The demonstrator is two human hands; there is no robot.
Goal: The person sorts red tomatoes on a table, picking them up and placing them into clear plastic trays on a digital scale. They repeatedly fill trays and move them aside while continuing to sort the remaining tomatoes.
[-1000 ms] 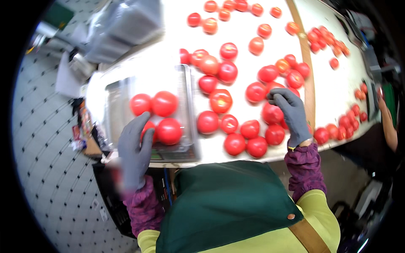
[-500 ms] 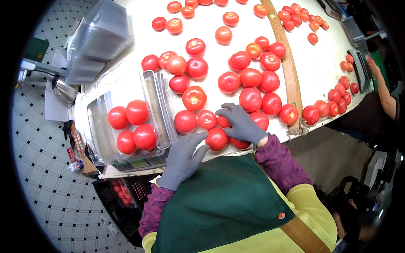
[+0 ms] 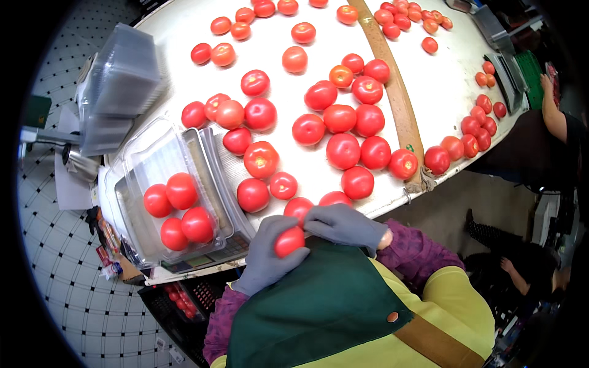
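Note:
My left hand (image 3: 267,256), in a grey glove, is wrapped round a red tomato (image 3: 289,242) close against the green apron, at the table's near edge. My right hand (image 3: 345,227), also gloved in grey, is beside it with its back up and its fingers bent together; whatever may be under them is hidden. Its fingertips lie beside another tomato (image 3: 299,209), and one more tomato (image 3: 335,199) sits just beyond its knuckles. To the left, a clear plastic clamshell box (image 3: 141,232) with its lid up holds several tomatoes (image 3: 181,191).
Loose tomatoes (image 3: 340,118) spread over the white table (image 3: 276,159). A wooden strip (image 3: 402,101) divides it, with more tomatoes (image 3: 470,126) beyond. Stacked clear boxes (image 3: 119,86) stand at far left. A black crate (image 3: 161,305) is below the edge. Another person's arm (image 3: 554,116) shows at right.
My left hand has closed round a tomato and drawn it toward the apron. My right hand has come back from among the tomatoes, nearer the left. The whole view has shifted slightly.

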